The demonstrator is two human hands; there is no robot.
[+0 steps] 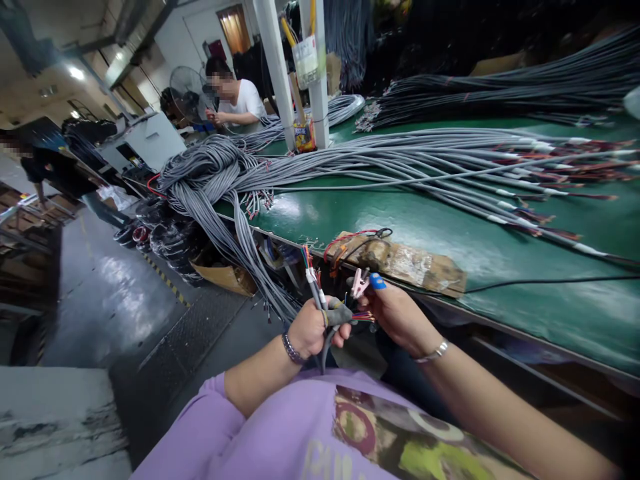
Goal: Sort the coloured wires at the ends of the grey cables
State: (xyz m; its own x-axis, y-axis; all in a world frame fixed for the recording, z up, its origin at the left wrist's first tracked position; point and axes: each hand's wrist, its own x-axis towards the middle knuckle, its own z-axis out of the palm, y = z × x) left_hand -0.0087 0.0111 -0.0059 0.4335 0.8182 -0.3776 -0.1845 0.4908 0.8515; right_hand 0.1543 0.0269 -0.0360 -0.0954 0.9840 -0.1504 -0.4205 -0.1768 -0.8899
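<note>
My left hand (311,328) is closed around grey cables (315,288) whose ends fan out into thin coloured wires. One end points up; another bunch of coloured wires (363,317) sticks out to the right, towards my other hand. Grey coverings sit on some fingers of the left hand. Blue tape wraps a fingertip of my right hand (397,310), which pinches a pale pink clip-like piece (359,283) just above those wires. Its lower fingers are partly hidden. Both hands are in front of the table edge.
A taped wooden block (400,261) with red and black leads lies at the edge of the green table (310,213). Long grey cables (360,160) cross it, some hanging over the edge. Black cable bundles (480,93) lie behind. A person (243,103) sits beyond; another stands left.
</note>
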